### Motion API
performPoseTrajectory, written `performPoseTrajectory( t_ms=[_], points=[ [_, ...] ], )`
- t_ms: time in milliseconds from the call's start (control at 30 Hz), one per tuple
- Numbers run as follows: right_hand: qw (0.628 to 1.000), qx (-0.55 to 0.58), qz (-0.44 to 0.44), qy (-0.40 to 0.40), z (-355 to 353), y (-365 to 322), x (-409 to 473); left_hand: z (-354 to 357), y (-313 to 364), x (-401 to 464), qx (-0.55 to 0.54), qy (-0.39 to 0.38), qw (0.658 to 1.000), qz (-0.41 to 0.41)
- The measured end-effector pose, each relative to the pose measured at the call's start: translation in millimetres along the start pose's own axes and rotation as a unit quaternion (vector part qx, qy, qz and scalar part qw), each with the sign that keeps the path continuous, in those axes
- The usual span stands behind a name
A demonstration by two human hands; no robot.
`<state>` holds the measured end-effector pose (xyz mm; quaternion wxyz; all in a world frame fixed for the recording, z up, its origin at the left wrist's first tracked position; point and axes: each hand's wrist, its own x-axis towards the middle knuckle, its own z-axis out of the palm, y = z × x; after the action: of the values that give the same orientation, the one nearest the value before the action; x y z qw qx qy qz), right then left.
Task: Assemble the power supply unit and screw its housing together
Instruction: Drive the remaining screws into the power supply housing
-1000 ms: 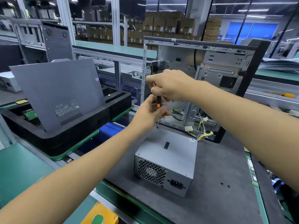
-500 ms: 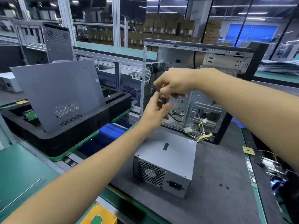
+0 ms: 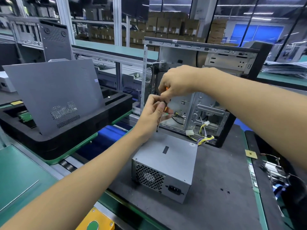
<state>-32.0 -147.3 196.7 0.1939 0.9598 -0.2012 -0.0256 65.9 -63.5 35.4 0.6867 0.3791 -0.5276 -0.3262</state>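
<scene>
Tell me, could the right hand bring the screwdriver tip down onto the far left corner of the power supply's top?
Probably yes. The right hand grips the screwdriver upright, tip just above that corner of the power supply. Nothing lies between; the left hand holds the shaft.

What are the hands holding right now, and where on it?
A screwdriver: the right hand grips its orange handle top, the left hand pinches lower, around the shaft.

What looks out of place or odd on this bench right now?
Little stands out. Two small dark specks, maybe loose screws, lie on the mat right of the power supply. The grey side panel leans tilted in the black foam tray.
</scene>
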Motion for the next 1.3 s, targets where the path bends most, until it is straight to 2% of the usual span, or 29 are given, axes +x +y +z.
performPoseTrajectory(
  t_ms=[100, 167, 267, 333, 400, 533, 633, 700, 767, 867, 1000, 1167, 1300],
  points=[
    [0.997, -0.069, -0.012, 0.036, -4, -9, 2, -7, 8, -1, 0.103, 0.002, 0.994, 0.047],
    [0.995, -0.082, -0.027, 0.042, -4, -14, 3, -11, 12, -1, 0.109, 0.038, 0.992, 0.047],
    [0.997, 0.048, -0.054, -0.012, -6, -15, 4, -15, 15, -3, 0.071, 0.028, 0.997, 0.006],
    [0.988, 0.132, -0.072, -0.032, -8, -16, 4, -26, 13, -1, 0.104, 0.022, 0.994, 0.001],
    [0.984, 0.162, -0.067, -0.033, -7, -17, 6, -36, 11, 1, 0.133, 0.001, 0.991, 0.007],
    [0.990, 0.133, -0.044, -0.009, -3, -12, 12, -41, 13, 9, 0.118, -0.046, 0.992, -0.012],
    [0.999, 0.021, -0.012, 0.022, -2, -9, 12, -41, 16, 14, 0.160, -0.033, 0.986, -0.014],
    [0.999, 0.004, -0.006, 0.031, -1, -8, 11, -38, 14, 15, 0.179, -0.009, 0.984, 0.000],
    [0.998, 0.054, -0.012, 0.002, -1, -9, 9, -36, 13, 15, 0.155, -0.019, 0.988, -0.020],
    [0.978, 0.203, -0.032, -0.041, -1, -11, 7, -40, 13, 16, 0.150, -0.088, 0.983, -0.059],
    [0.976, 0.218, -0.021, -0.018, 4, -14, 7, -47, 21, 16, 0.149, -0.118, 0.980, -0.064],
    [0.980, 0.195, -0.004, 0.032, 7, -15, 8, -37, 19, 18, 0.164, -0.036, 0.985, -0.027],
    [0.968, 0.250, 0.007, 0.029, 12, -14, 3, -39, 11, 15, 0.107, -0.078, 0.988, -0.080]
  ],
)
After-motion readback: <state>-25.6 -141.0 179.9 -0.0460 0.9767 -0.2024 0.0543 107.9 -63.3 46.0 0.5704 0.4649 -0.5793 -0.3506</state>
